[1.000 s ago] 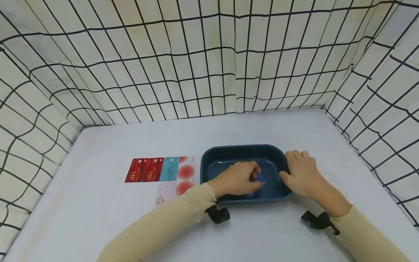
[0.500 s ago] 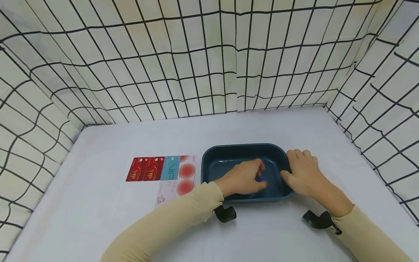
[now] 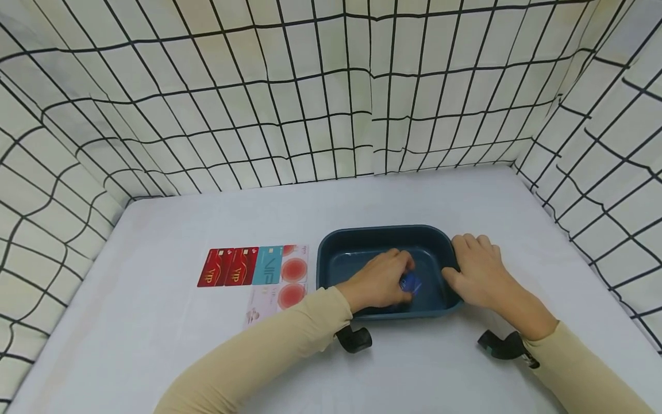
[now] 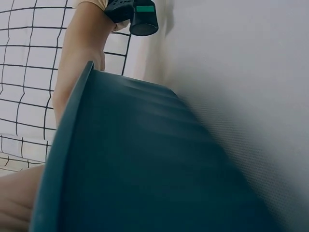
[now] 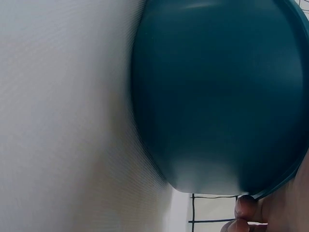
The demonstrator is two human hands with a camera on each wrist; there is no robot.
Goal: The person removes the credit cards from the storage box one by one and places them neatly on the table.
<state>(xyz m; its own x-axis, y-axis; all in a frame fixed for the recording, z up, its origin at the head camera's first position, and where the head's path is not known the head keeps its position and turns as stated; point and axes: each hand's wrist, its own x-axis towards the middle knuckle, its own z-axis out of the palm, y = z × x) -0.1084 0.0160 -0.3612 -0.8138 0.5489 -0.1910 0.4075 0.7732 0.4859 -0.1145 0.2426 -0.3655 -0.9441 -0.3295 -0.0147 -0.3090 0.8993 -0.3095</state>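
A dark teal rectangular tray (image 3: 383, 230) stands on the white table. My left hand (image 3: 377, 280) reaches down into it, with finger and thumb curled about a small shiny blue thing (image 3: 410, 282) that looks like a wrapped piece. The rest of this thing is hidden by the hand. At the tray's right end, my right hand (image 3: 477, 273) grips the rim, thumb on the inside and fingers over the outer edge. The left wrist view shows mostly the tray's outer long wall (image 4: 145, 145); in the right wrist view, fingertips (image 5: 247, 207) show at the rim.
Left of the tray lie several flat cards: two red VIP cards (image 3: 241, 266), a light blue one (image 3: 266, 265), and pale ones with red circles (image 3: 294, 269). Black grid panels (image 3: 320, 92) fence the table (image 3: 155, 230) at the back and sides.
My left hand has shifted slightly left within the tray over the last half second, and more of the blue thing shows between finger and thumb. My right hand keeps its grip on the rim.
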